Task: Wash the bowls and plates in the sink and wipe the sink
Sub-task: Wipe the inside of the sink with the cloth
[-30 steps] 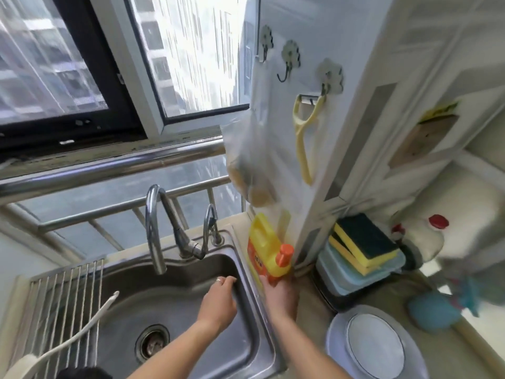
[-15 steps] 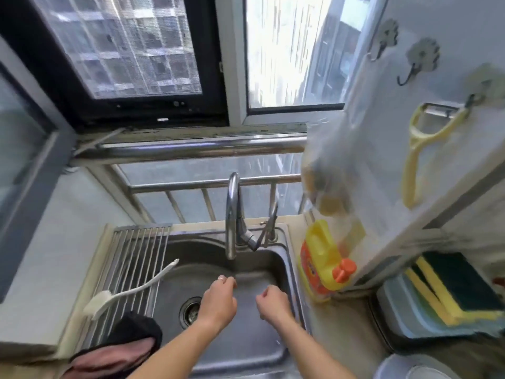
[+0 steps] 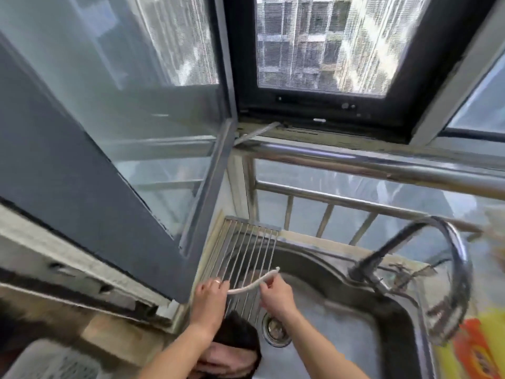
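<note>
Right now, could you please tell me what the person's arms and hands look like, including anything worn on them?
Both forearms are bare, with no sleeves, gloves or watch in view. The left hand wears a thin, light-coloured metal ring on one finger. The right hand shows no jewellery.

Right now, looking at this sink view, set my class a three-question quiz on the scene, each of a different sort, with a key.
1. True or false: the right hand pinches the white brush handle.
2. Where does the wire rack lie? A over the sink's left side; B on the windowsill; C on the floor.
3. Fill in: the sink holds no ____ or plates in view.

Key: 1 true; 2 A; 3 bowls.
</note>
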Motion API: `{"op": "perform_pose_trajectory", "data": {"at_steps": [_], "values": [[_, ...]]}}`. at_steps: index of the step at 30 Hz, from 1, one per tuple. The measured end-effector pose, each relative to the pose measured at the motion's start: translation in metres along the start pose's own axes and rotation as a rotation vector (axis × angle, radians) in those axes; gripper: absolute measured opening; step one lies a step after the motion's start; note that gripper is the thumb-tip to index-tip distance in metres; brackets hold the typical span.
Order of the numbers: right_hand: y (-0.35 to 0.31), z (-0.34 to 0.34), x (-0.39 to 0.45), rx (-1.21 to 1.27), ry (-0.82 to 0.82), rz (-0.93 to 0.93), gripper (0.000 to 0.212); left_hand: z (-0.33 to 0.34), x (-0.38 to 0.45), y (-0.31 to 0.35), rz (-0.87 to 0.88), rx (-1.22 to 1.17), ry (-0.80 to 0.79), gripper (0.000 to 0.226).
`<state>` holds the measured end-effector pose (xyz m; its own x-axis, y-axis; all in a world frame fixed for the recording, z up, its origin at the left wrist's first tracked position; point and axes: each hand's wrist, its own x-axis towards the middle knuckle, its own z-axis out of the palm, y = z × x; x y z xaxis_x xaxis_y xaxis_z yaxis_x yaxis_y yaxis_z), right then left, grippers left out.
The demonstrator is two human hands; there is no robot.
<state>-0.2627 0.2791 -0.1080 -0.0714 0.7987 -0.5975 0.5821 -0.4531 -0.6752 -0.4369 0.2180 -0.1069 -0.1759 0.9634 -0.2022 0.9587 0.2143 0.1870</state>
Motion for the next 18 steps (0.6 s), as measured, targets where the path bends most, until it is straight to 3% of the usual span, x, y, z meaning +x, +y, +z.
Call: {"op": "perform_pose_trajectory", "data": {"at_steps": [3,5,9,18], "values": [[-0.025,0.010,0.009,0.026,0.102,-0.050,0.011,-0.018,0.015,0.001,0.052,-0.061,-0.017,0.030],[-0.032,0.016,0.016,0.016,0.107,-0.052,0.011,-0.025,0.023,0.006,0.073,-0.109,0.015,0.011],[-0.036,0.018,0.023,-0.025,0.061,-0.032,0.013,-0.024,0.043,0.008,0.048,-0.170,0.135,0.022],[-0.026,0.015,0.019,-0.086,0.020,-0.052,0.011,-0.003,0.044,0.001,0.008,-0.120,0.083,0.026]]}}
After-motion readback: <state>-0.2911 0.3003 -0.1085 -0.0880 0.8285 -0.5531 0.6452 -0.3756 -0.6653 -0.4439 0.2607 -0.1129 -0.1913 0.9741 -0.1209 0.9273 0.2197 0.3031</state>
